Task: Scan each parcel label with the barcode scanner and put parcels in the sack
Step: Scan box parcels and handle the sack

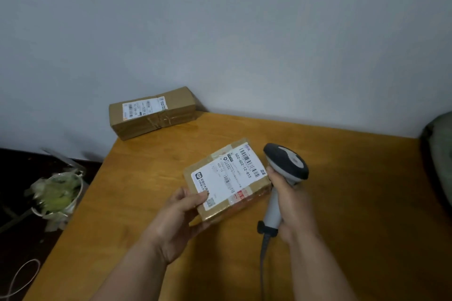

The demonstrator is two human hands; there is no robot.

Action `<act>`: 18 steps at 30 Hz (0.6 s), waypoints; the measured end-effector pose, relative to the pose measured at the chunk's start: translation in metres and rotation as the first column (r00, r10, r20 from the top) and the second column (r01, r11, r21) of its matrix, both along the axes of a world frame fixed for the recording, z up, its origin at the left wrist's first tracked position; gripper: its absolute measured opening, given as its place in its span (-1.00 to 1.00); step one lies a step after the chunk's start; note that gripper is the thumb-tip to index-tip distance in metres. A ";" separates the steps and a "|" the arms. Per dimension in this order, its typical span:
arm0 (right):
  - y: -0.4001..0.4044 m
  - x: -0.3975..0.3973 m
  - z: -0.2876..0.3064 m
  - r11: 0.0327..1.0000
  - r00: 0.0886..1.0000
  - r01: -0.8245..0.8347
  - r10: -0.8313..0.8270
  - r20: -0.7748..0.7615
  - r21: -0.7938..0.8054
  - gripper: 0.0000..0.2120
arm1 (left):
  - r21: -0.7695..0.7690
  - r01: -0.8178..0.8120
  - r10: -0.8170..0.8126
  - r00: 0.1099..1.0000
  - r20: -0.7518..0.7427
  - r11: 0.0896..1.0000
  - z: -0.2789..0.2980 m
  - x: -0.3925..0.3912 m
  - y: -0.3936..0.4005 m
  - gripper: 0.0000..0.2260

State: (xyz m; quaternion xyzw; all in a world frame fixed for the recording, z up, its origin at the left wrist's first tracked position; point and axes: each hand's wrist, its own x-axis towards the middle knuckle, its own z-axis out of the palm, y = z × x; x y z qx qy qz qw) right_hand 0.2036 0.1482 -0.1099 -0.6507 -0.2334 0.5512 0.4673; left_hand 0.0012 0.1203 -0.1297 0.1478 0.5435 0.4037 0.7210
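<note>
Nearest the camera, two bare forearms reach over a wooden tabletop (342, 203). The left hand (176, 217) grips the near left corner of a small cardboard parcel (227, 181), thumb pressed on top at the edge of its white label (227, 176), the other fingers curled underneath. The parcel is tilted, its near edge lifted off the wood, label side up with the barcode toward the far right corner.

The right hand (291, 203) is wrapped round the pale grey handle of a barcode scanner (283, 171), held upright just beside the parcel's right edge. The scanner's dark head sits above the fist, beside the label's barcode end. A grey cable (264, 256) runs from the base of the handle down toward the bottom of the view.

Farther back, a second, longer cardboard parcel (152, 112) lies at the far left corner of the tabletop against the pale wall (220, 32), taped across and labelled on top.

Left of the tabletop, lower down, stands a bin lined with clear plastic (57, 195) holding something greenish. At the far right edge a dark green sack (440, 159) shows in part.
</note>
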 end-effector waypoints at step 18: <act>-0.123 -0.030 0.106 0.977 0.998 0.005 -0.019 0.062 0.215 -0.84 | 0.235 -0.286 0.247 0.952 0.181 0.929 0.085 -0.023 -0.104 -0.38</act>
